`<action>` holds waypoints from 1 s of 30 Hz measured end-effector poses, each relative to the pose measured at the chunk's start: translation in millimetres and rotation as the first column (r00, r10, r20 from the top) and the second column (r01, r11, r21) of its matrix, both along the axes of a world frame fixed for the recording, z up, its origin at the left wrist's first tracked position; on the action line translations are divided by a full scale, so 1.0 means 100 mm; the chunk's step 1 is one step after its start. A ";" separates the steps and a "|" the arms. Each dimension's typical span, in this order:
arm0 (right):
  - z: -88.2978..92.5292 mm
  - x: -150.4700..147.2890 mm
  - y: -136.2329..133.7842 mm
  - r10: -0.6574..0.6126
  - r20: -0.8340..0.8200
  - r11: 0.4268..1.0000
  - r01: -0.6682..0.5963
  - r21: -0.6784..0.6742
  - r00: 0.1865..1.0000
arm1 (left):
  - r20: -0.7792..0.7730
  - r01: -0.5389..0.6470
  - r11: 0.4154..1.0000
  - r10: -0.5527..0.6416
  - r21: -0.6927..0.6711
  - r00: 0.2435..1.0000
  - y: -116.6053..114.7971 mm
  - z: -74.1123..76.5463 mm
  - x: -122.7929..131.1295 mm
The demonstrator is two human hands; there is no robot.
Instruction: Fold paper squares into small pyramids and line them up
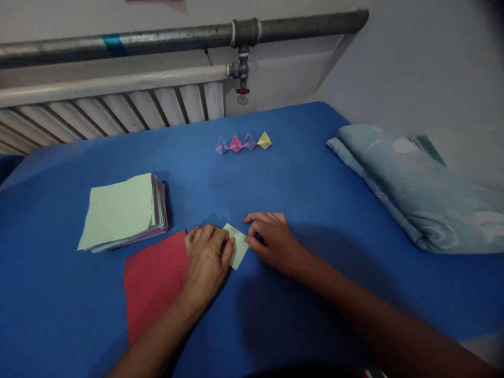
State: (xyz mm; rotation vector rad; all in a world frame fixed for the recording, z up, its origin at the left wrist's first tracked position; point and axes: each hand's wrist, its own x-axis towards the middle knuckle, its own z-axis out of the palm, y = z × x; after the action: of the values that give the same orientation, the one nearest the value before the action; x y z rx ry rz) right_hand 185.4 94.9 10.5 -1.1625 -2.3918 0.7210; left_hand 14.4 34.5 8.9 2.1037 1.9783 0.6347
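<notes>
A small folded piece of pale green paper [238, 251] lies on the blue surface between my two hands. My left hand [207, 254] has its fingers curled, with the thumb on the paper's left edge, and covers part of it. At the right corner, my right hand [271, 239] pinches the paper between thumb and bent fingers. Under my left wrist and forearm, partly hidden, lies a sheet of red paper [151, 283].
A thick stack of coloured paper [120, 212], pale green on top, stands at the left. Several small folded paper shapes [235, 144] sit in a row at the back. A folded light blue blanket [405, 184] lies at the right. Behind are a radiator [129, 110] and pipe [177, 37].
</notes>
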 end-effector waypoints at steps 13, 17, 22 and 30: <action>-0.04 0.01 -0.01 -0.009 -0.026 1.000 0.010 0.027 1.000 | -0.010 -0.021 1.000 0.021 0.012 1.000 0.00 -0.04 -0.02; -0.03 0.00 -0.01 -0.014 -0.015 1.000 0.014 0.016 1.000 | 0.000 -0.028 0.999 0.028 0.019 1.000 0.01 -0.05 -0.02; -0.01 -0.02 -0.01 -0.029 0.001 1.000 0.029 0.012 1.000 | -0.022 -0.014 0.999 0.015 0.046 1.000 0.01 -0.06 -0.02; 0.00 -0.06 -0.03 -0.094 0.031 0.995 0.095 -0.024 0.995 | -0.062 0.002 0.999 0.000 0.038 0.998 0.01 -0.04 -0.04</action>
State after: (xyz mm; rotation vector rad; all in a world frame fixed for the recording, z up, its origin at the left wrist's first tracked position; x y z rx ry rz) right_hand 179.2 91.5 10.5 -1.2963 -2.3399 0.7102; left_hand 10.3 35.2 4.5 2.1716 2.0124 0.6195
